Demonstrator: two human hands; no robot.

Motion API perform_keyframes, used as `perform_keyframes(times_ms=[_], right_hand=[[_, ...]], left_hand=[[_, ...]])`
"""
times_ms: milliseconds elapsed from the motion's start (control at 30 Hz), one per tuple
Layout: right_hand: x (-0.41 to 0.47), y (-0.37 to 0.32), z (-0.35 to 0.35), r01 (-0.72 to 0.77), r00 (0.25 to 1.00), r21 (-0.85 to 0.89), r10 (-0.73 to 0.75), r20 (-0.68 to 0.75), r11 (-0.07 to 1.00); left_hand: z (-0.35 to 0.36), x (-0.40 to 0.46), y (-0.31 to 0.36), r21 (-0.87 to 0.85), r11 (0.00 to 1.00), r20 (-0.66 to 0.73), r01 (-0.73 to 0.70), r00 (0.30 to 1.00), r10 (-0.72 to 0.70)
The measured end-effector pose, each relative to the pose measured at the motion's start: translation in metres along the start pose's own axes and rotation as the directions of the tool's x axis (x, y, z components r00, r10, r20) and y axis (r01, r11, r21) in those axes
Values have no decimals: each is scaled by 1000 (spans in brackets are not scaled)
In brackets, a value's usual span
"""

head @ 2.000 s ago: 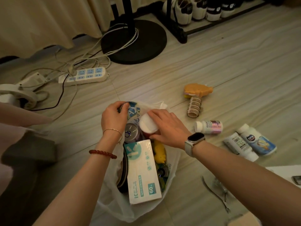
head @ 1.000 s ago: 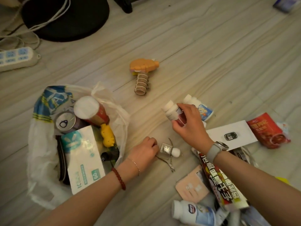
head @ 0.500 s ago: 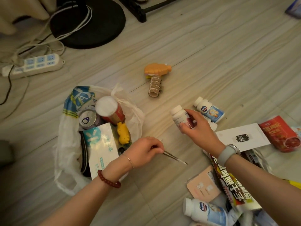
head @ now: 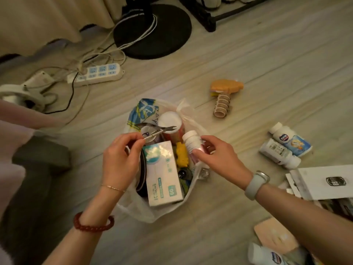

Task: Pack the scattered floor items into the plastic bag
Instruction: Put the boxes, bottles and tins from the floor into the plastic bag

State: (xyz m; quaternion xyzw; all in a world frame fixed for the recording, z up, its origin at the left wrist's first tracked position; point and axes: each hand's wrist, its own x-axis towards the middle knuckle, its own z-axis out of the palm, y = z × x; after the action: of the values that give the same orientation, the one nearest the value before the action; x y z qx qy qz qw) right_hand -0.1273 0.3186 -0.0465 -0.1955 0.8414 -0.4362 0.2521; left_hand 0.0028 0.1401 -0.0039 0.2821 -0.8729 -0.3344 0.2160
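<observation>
A white plastic bag point(head: 137, 209) lies open on the wooden floor, holding a tissue pack point(head: 162, 175), a can, a white-lidded tube point(head: 169, 120) and a yellow toy point(head: 181, 155). My left hand point(head: 119, 161) pinches small metal nippers point(head: 158, 131) above the bag's mouth. My right hand point(head: 219, 159) grips a small white pill bottle point(head: 192, 143) over the bag's right edge. Still on the floor to the right are two white bottles point(head: 286, 146), an orange toy point(head: 225, 92) and a white card point(head: 324, 181).
A power strip point(head: 97, 73) with tangled cables and a black round stand base point(head: 152, 29) sit behind the bag. A dark cushion point(head: 40, 155) is at the left. More packets and another bottle point(head: 267, 255) lie at the lower right.
Both hands have lifted from the floor at the right and come over the bag, the left carrying the nippers, the right carrying the pill bottle. The view swung back left.
</observation>
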Motion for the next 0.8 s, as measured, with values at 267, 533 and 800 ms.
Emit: perform_keyframes(times_ms=[267, 533, 800], right_hand=[[4, -12, 32, 189, 980, -67, -192, -42, 980], [23, 15, 19, 38, 999, -262, -36, 11, 964], [23, 4, 18, 170, 980, -181, -185, -70, 969]], left_hand=[[17, -20, -3, 29, 999, -72, -14, 997, 16], [39, -13, -15, 211, 977, -133, 37, 991, -9], [42, 4, -43, 558, 828, -155, 47, 987, 49]])
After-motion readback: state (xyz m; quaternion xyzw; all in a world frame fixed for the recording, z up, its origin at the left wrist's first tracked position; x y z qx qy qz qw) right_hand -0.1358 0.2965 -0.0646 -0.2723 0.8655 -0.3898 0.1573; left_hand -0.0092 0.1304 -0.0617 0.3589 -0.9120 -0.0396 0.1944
